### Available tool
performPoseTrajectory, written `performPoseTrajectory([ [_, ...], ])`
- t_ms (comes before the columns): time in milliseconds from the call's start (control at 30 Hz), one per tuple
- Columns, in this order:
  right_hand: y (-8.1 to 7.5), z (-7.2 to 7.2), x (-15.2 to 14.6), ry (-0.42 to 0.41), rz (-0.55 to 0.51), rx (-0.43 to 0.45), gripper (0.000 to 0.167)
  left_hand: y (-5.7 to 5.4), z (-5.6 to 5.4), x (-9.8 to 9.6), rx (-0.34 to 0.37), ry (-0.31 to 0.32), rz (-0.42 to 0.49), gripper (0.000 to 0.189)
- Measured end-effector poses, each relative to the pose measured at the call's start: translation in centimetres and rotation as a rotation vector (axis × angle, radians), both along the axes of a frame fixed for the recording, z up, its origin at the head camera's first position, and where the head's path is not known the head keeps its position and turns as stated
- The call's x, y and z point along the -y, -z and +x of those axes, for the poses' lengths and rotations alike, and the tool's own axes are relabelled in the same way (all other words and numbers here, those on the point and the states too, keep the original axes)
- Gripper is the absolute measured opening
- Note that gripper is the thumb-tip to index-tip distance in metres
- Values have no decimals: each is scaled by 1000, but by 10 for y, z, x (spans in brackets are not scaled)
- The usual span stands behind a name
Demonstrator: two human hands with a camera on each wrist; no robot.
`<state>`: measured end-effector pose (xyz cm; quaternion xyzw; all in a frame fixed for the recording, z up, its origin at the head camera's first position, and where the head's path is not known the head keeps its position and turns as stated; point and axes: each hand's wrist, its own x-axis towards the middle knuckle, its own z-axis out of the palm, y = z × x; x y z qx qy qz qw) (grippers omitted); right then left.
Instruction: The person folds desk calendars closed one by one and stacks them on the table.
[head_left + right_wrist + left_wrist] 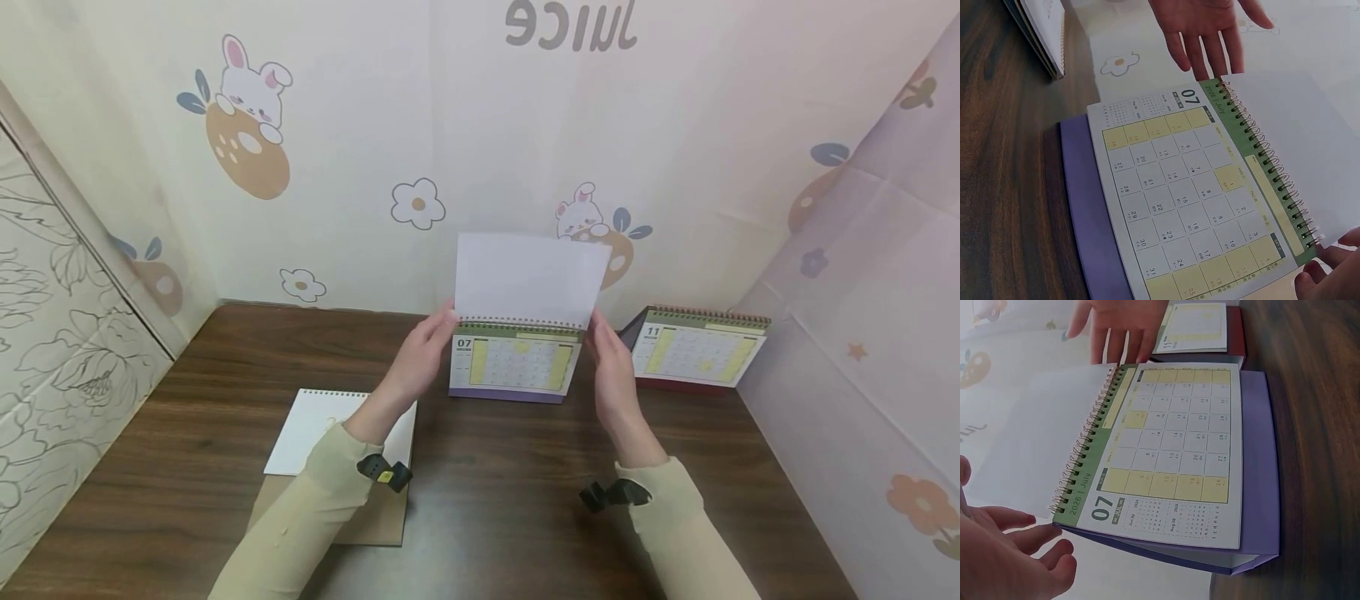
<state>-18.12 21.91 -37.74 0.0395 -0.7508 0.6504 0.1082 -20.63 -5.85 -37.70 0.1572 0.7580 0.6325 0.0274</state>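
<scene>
A desk calendar (pixel 517 362) with a purple base stands on the table, showing its July page, 07. Above its wire spiral a blank white page (pixel 528 279) stands raised. At the calendar's left end, my left hand (pixel 420 350) touches it near the spiral. My right hand (pixel 611 375) is at the opposite end, also by the spiral. In the left wrist view, the right hand's fingers (pixel 1116 345) look straight; in the right wrist view, so do the left hand's fingers (pixel 1204 53). Neither hand visibly pinches the page.
To the right stands another desk calendar (pixel 697 350), with a dark red base, showing 11. A spiral-bound pad (pixel 296 442) with a brown lower part lies at the left, partly under my left forearm. Behind the dark wooden table (pixel 495 475) hangs a printed curtain (pixel 360 100).
</scene>
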Motion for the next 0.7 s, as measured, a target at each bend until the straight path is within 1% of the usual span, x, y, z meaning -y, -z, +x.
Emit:
performPoseTrajectory([
  [200, 2, 5, -2, -22, -10, 8, 58, 4, 5, 3, 18, 28, 1, 72],
  [267, 4, 7, -3, -24, -15, 9, 59, 5, 7, 3, 13, 47, 0, 72],
  [500, 9, 14, -4, -13, 18, 36, 62, 10, 10, 3, -5, 59, 6, 66],
  [700, 11, 18, -4, -30, 24, 17, 65, 15, 12, 2, -16, 63, -14, 62],
])
